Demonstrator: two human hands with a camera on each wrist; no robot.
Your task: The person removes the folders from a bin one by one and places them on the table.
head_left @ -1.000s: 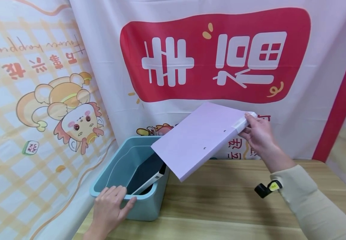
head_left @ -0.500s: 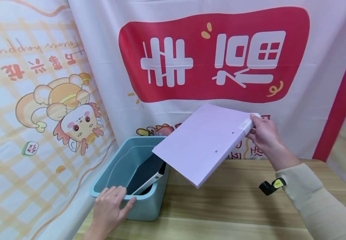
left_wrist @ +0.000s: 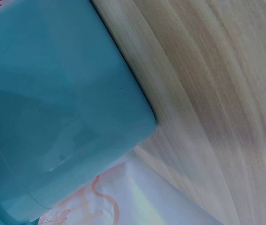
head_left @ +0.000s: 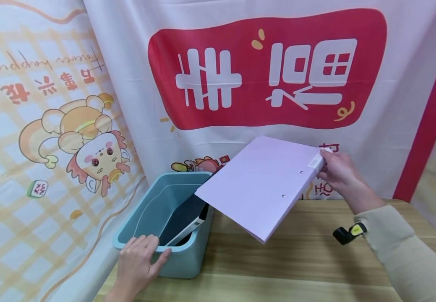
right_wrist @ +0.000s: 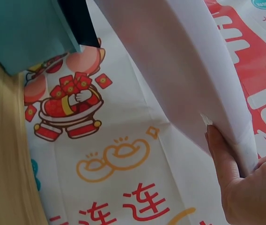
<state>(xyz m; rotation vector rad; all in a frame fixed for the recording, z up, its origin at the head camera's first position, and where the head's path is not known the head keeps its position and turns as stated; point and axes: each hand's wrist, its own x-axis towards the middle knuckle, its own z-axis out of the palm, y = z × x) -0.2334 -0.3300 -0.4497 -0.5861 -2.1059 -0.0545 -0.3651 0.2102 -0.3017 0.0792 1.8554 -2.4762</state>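
Observation:
My right hand (head_left: 332,165) grips a lilac folder (head_left: 263,184) by its spine corner and holds it tilted in the air, its low corner over the table beside a teal bin (head_left: 142,218). The right wrist view shows the fingers (right_wrist: 226,164) curled round the folder's (right_wrist: 180,70) edge. My left hand (head_left: 139,262) grips the bin's near rim, fingers hooked over it. Inside the bin leans a black item with a white edge (head_left: 185,218). The left wrist view shows only the bin's outer wall (left_wrist: 53,103) and the table.
The bin stands at the left end of a wooden table (head_left: 297,260). A printed cloth backdrop (head_left: 263,71) hangs close behind the table and down its left side. A black and yellow wrist camera (head_left: 348,233) sits on my right sleeve.
My right hand has carried the folder to the right and a little lower, away from the bin's opening. The left hand has stayed on the bin's rim.

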